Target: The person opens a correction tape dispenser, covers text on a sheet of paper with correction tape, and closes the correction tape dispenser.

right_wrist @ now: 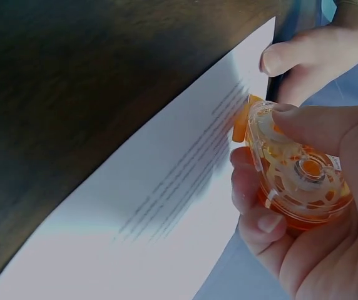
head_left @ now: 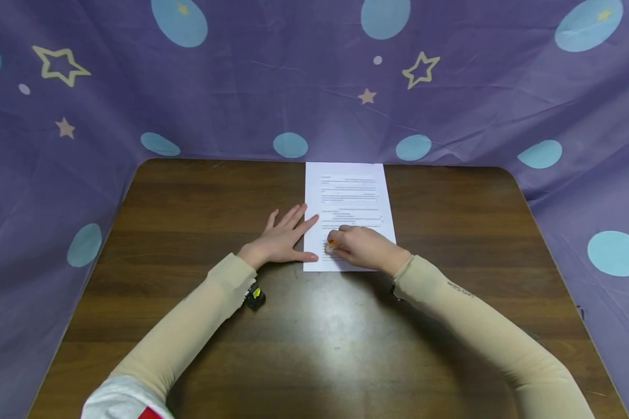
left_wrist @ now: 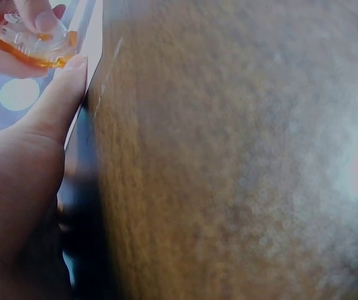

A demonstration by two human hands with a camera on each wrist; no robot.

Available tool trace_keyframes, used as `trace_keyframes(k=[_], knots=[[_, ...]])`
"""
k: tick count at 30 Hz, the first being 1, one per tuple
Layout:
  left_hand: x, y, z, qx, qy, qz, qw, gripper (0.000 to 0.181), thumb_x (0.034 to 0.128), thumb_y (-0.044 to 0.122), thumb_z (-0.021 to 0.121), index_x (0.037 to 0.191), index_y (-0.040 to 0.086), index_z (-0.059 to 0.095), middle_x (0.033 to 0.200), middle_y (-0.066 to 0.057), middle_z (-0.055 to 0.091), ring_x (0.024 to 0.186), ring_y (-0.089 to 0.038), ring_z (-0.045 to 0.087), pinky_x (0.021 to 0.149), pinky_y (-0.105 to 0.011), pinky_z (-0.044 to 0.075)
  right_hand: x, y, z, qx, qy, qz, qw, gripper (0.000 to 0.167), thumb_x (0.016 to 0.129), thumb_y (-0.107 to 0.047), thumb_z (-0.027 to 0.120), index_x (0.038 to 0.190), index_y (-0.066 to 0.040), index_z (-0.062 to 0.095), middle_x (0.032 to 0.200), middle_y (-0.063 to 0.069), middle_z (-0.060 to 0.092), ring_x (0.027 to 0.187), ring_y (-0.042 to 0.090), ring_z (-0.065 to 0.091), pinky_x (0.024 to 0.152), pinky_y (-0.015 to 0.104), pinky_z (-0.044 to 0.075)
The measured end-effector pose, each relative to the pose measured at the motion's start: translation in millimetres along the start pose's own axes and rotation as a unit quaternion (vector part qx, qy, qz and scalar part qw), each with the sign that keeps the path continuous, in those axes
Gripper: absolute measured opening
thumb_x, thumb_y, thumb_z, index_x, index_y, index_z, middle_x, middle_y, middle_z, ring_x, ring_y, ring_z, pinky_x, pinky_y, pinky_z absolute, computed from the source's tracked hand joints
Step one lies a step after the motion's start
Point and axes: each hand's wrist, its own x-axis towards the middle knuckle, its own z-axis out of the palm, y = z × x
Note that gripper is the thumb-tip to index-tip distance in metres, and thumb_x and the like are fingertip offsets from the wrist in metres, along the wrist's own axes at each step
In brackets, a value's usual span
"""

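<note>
My right hand grips a correction tape dispenser with a clear case and orange parts. In the right wrist view its orange tip is at the printed lines of a white sheet of paper; whether it touches them I cannot tell. Thumb and curled fingers hold the dispenser from both sides. My left hand lies with fingers spread at the left edge of the paper, thumb and fingertips on it. The left wrist view shows the left thumb close to the dispenser.
A brown wooden table lies under the paper, whose far end reaches the table's back edge. Purple cloth with stars and blue ovals hangs behind and at the sides. A small black device is strapped to the left wrist.
</note>
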Motion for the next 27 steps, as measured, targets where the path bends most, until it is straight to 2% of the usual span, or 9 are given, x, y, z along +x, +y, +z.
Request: trace_keyframes(k=[7,17,27], knots=[[0.4,-1.0,1.5,0.008,0.001,0.0,1.0,0.106,0.0899,0.077,0.06,0.169,0.032,0.007,0.174,-0.005,-0.015,0.16,-0.022,-0.016,0.121,-0.062,-0.016,5.8,-6,2,0.004,-0.001,-0.003,1.0,0.008,0.097,-0.009,0.073,0.105,-0.009,0.07,0.09,0.004,0.067,0.074,0.017,0.066,0.07,0.037,0.056],[1.9,-2.4,2.7,0.013,0.0,-0.005,0.9999,0.107,0.0894,0.078,0.06,0.169,0.033,0.005,0.174,-0.004,-0.017,0.16,-0.022,-0.017,0.121,-0.061,-0.016,8.3,-11,1,-0.028,-0.022,0.01,0.9993,0.005,0.097,-0.005,0.07,0.096,-0.01,0.07,0.084,0.005,0.063,0.066,0.019,0.06,0.064,0.04,0.055],[1.1,1.5,1.3,0.011,-0.002,-0.007,0.9999,0.107,0.0895,0.076,0.061,0.169,0.031,0.006,0.174,-0.005,-0.016,0.16,-0.022,-0.017,0.121,-0.061,-0.016,-2.0,-1,-2,-0.027,-0.025,0.025,0.999,0.008,0.096,-0.004,0.07,0.097,-0.011,0.071,0.083,0.003,0.061,0.065,0.017,0.057,0.063,0.04,0.054]])
